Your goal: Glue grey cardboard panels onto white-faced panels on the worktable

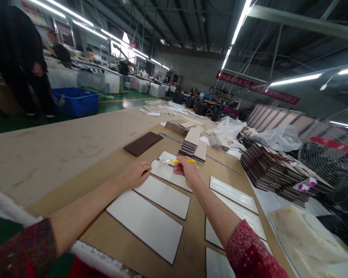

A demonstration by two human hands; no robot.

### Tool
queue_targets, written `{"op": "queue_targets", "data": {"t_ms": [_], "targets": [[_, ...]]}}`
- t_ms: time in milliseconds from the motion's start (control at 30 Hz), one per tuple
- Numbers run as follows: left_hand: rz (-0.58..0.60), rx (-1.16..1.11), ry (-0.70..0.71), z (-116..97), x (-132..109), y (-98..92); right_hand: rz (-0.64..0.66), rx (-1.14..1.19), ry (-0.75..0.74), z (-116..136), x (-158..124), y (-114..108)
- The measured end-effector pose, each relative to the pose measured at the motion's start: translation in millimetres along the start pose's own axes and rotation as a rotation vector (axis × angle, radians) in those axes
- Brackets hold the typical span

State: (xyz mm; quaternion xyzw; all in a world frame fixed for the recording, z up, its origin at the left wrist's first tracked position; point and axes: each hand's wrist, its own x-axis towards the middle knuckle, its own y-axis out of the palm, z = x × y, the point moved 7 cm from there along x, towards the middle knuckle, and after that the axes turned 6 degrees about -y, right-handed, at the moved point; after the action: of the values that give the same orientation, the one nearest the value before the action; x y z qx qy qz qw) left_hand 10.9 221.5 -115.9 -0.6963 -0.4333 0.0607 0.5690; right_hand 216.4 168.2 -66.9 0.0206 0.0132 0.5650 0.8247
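My right hand [188, 170] is closed around the yellow handle of a small brush [181, 161]. The brush's pale bristle end points left, over the upper white panels. Below it lies a white rectangular panel [171, 173] with a dark edge. My left hand [137, 174] has its fingers bent together at that panel's left end, touching its edge. Nearer to me lie two more panels of this kind, a middle one [164, 197] and a larger one [147, 224]. Another white panel [165, 155] is partly hidden behind the brush and right hand.
Glossy white panels [234, 193] lie right of my forearm. Dark brown sheets [143, 143] and stacked pale strips [191, 139] lie farther back. A tall stack of brown-edged pieces [274, 172] and a fan [333, 162] are at right. A person stands left beside a blue bin [75, 101].
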Motion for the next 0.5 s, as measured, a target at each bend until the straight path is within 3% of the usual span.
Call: {"op": "queue_targets", "data": {"t_ms": [233, 500], "targets": [[0.000, -0.006, -0.025, -1.9, -0.6, -6.0, 0.025, -0.080, 0.012, -20.7, 12.6, 24.3], [-0.008, 0.005, -0.036, -1.7, -1.3, -6.1, 0.032, -0.256, 0.030, -16.2, 17.1, 11.2]]}}
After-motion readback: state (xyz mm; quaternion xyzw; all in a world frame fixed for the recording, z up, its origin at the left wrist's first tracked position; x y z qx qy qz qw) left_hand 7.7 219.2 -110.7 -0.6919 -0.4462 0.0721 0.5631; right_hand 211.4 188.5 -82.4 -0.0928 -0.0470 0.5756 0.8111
